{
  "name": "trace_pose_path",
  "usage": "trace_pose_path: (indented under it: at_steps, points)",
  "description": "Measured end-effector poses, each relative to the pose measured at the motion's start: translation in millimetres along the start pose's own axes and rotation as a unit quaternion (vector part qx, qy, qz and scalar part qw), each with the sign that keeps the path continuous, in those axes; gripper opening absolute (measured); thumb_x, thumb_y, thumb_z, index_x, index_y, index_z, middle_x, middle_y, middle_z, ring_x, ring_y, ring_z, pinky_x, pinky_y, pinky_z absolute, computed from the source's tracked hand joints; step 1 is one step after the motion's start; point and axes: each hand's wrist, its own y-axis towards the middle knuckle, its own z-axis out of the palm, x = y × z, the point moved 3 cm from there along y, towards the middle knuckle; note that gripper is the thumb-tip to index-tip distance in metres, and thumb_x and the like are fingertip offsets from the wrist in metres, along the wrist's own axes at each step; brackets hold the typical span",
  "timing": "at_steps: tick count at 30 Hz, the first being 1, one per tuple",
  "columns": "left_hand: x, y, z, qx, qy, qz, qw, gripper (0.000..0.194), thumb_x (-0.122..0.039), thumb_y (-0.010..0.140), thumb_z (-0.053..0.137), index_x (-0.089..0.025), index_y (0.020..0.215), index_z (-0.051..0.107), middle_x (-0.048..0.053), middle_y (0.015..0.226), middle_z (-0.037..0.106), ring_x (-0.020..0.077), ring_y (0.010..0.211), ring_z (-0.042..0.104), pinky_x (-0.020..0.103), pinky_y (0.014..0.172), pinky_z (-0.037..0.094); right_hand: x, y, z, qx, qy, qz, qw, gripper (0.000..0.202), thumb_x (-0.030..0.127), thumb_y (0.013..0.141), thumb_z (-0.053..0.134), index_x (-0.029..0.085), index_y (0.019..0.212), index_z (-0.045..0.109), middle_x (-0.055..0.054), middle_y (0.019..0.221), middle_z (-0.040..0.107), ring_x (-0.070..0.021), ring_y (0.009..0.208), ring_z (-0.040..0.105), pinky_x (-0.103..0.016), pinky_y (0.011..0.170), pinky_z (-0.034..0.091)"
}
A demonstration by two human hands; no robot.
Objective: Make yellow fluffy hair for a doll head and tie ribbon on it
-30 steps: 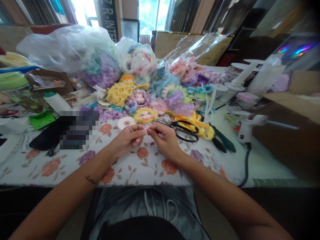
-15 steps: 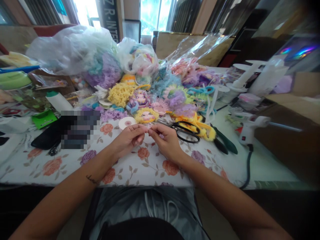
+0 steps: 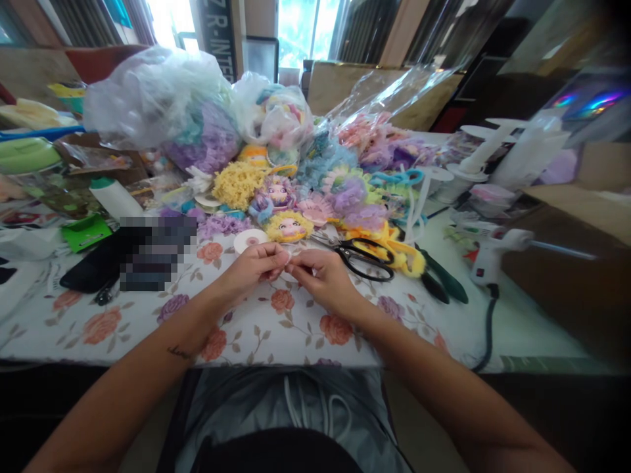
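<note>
My left hand (image 3: pixel 257 269) and my right hand (image 3: pixel 319 277) meet fingertip to fingertip over the flowered tablecloth (image 3: pixel 256 341). Both are closed in a pinch. Between them is something thin and whitish, mostly covered by the fingers and too small to name. Just beyond the fingers lies a doll head with yellow curly hair (image 3: pixel 289 227). A white ribbon spool (image 3: pixel 250 240) rests beside my left hand. Black-handled scissors (image 3: pixel 365 259) lie to the right of my right hand, blades pointing toward the doll head.
Yarn bundles (image 3: pixel 239 187) and plastic bags (image 3: pixel 152 98) pile up at the back. On the right are dark green pliers (image 3: pixel 444 276), a hot glue gun (image 3: pixel 503 253) with its cord, and a cardboard box (image 3: pixel 582 256). A black pouch (image 3: pixel 93 263) and green dustpan-like piece (image 3: pixel 87 232) lie left.
Both hands have shifted slightly, the fingertips now a little lower and further left. The pinch between them stays closed. The things on the table have not moved.
</note>
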Motion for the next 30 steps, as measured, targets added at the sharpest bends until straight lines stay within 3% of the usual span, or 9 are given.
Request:
trace_pose_path:
  at_steps: [5, 12, 14, 17, 21, 24, 30]
  points:
    - [-4.6, 1.6, -1.5, -0.002, 0.129, 0.025, 0.991, 0.027, -0.037, 0.081, 0.060, -0.015, 0.068, 0.053, -0.006, 0.053, 0.038, 0.0064, 0.048, 0.029, 0.022, 0.048, 0.022, -1.9, -0.8, 3.5, -0.006, -0.082, -0.073, 0.994, 0.030, 0.018, 0.087, 0.050, 0.015, 0.059, 0.060, -0.001, 0.056, 0.051, -0.0119, 0.058, 0.046, -0.025, 0.058, 0.034]
    - [-9.9, -1.4, -2.7, -0.005, 0.242, 0.101, 0.965, 0.023, -0.033, 0.082, 0.058, -0.015, 0.068, 0.056, -0.002, 0.064, 0.048, 0.0095, 0.062, 0.043, 0.022, 0.059, 0.033, -4.3, -2.1, 7.6, -0.003, -0.111, -0.106, 0.988, 0.033, 0.017, 0.089, 0.048, 0.016, 0.058, 0.056, -0.001, 0.057, 0.049, -0.0125, 0.059, 0.044, -0.026, 0.059, 0.033]
    - [-8.7, -2.0, -2.8, -0.014, 0.193, 0.089, 0.977, 0.024, -0.034, 0.083, 0.059, -0.015, 0.068, 0.054, -0.003, 0.061, 0.046, 0.0083, 0.057, 0.039, 0.021, 0.055, 0.031, -4.0, -1.1, 5.2, -0.019, -0.083, -0.088, 0.993, 0.029, 0.018, 0.089, 0.049, 0.016, 0.062, 0.059, -0.001, 0.059, 0.052, -0.0127, 0.061, 0.046, -0.025, 0.060, 0.035]
    - [-5.9, -1.8, -1.3, -0.024, 0.030, 0.031, 0.999, 0.026, -0.034, 0.083, 0.060, -0.016, 0.068, 0.050, -0.004, 0.056, 0.042, 0.0067, 0.051, 0.034, 0.020, 0.049, 0.026, -5.6, 0.3, 1.0, -0.050, -0.005, -0.024, 0.998, 0.021, 0.020, 0.088, 0.053, 0.015, 0.071, 0.065, -0.001, 0.065, 0.058, -0.0126, 0.063, 0.051, -0.024, 0.063, 0.038]
    - [-1.5, -2.2, 1.9, 0.004, -0.136, -0.080, 0.987, 0.023, -0.029, 0.082, 0.062, -0.014, 0.068, 0.050, -0.004, 0.055, 0.040, 0.0059, 0.050, 0.036, 0.017, 0.048, 0.030, -9.7, 0.2, 0.1, -0.072, 0.072, 0.042, 0.994, 0.017, 0.023, 0.085, 0.057, 0.016, 0.074, 0.066, 0.000, 0.065, 0.060, -0.0120, 0.062, 0.051, -0.024, 0.061, 0.038]
    - [0.1, -2.8, 1.2, 0.013, -0.175, -0.116, 0.978, 0.020, -0.026, 0.083, 0.062, -0.013, 0.071, 0.052, -0.005, 0.055, 0.039, 0.0051, 0.049, 0.036, 0.016, 0.046, 0.031, -12.3, -0.1, 0.7, -0.086, 0.115, 0.060, 0.988, 0.016, 0.026, 0.085, 0.058, 0.016, 0.074, 0.066, 0.001, 0.066, 0.059, -0.0115, 0.061, 0.050, -0.023, 0.059, 0.038]
    - [1.8, -2.0, 2.6, 0.026, -0.179, -0.117, 0.977, 0.016, -0.023, 0.084, 0.060, -0.012, 0.074, 0.054, -0.005, 0.056, 0.038, 0.0048, 0.049, 0.036, 0.015, 0.046, 0.033, -11.7, 0.4, 0.1, -0.088, 0.137, 0.072, 0.984, 0.019, 0.028, 0.083, 0.059, 0.016, 0.069, 0.064, 0.001, 0.063, 0.055, -0.0111, 0.060, 0.047, -0.023, 0.058, 0.036]
